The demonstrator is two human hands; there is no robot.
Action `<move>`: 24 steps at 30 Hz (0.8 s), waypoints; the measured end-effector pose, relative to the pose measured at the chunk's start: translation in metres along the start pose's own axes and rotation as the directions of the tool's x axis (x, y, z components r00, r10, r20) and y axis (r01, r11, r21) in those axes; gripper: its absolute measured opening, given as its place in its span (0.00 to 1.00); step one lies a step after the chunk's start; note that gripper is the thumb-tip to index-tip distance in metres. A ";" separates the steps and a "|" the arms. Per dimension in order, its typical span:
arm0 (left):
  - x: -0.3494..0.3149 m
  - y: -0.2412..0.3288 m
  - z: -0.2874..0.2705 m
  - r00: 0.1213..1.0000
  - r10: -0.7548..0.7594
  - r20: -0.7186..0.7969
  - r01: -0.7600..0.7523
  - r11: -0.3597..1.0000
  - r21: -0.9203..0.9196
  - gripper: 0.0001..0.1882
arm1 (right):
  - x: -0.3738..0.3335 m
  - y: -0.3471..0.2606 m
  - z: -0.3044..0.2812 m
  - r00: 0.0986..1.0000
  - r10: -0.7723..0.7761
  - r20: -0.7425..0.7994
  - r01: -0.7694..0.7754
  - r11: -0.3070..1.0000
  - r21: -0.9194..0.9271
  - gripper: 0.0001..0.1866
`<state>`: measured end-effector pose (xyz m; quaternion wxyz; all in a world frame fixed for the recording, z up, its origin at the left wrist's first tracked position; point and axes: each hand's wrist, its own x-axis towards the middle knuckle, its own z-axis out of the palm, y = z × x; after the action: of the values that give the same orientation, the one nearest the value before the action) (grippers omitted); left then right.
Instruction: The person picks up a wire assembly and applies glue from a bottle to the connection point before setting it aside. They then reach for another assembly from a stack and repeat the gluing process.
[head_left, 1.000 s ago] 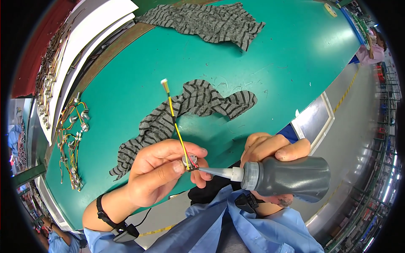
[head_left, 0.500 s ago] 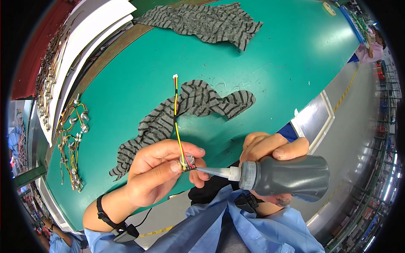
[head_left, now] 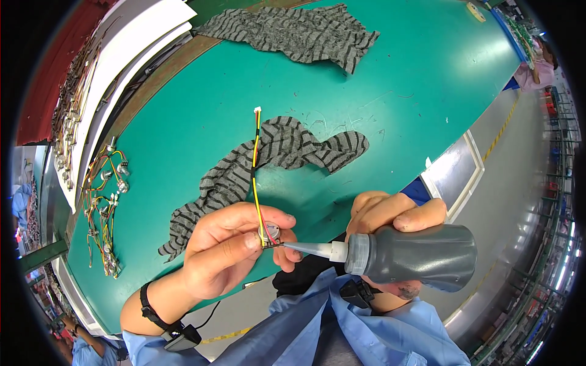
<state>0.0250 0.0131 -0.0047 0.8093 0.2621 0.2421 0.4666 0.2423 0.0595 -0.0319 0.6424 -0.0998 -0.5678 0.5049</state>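
Observation:
Between thumb and fingers, my left hand (head_left: 229, 247) pinches a small round metal potentiometer (head_left: 269, 232). Its yellow, red and black wire lead (head_left: 255, 165) stands up and away from me, ending in a small white plug (head_left: 257, 110). My right hand (head_left: 390, 213) is wrapped round a squeeze bottle (head_left: 421, 256) filled with dark grey-black stuff, lying on its side. The bottle's pointed nozzle (head_left: 310, 248) aims left, its tip at the row of solder pins on the potentiometer. Whether the tip touches the pins is too small to tell.
A grey striped rag (head_left: 287, 143) lies crumpled on the green table (head_left: 421, 79), with another striped cloth (head_left: 299, 33) farther back. Several wired potentiometers (head_left: 107, 210) lie at the left. White boards (head_left: 122, 55) bearing more wired parts stand at the far left. Co-workers sit farther off.
The wire lead's plug end has swung slightly to the right as the potentiometer turned a little in my left hand. The bottle has barely moved.

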 end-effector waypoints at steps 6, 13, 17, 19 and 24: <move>0.000 0.001 0.000 1.000 -0.009 0.008 0.009 1.000 0.001 0.18 | -0.001 -0.001 -0.001 1.000 0.007 -0.008 -0.007 1.000 0.005 0.35; 0.000 0.001 0.001 1.000 -0.015 -0.008 0.015 1.000 -0.007 0.18 | 0.000 -0.001 -0.001 1.000 0.009 -0.005 -0.009 1.000 0.001 0.34; 0.000 0.001 0.000 1.000 -0.019 -0.009 0.019 1.000 -0.012 0.18 | 0.000 -0.001 -0.001 1.000 0.016 -0.002 -0.016 1.000 -0.001 0.34; 0.000 0.001 0.000 1.000 -0.019 -0.007 0.019 1.000 -0.013 0.18 | 0.001 -0.002 -0.002 1.000 0.023 0.005 -0.023 1.000 0.007 0.34; 0.001 0.001 0.004 0.999 -0.014 -0.042 0.014 1.000 0.010 0.17 | -0.002 -0.001 -0.003 0.999 0.030 0.014 -0.030 0.999 0.016 0.34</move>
<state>0.0274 0.0132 -0.0017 0.8061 0.2546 0.2630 0.4650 0.2458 0.0590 -0.0331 0.6315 -0.0996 -0.5666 0.5198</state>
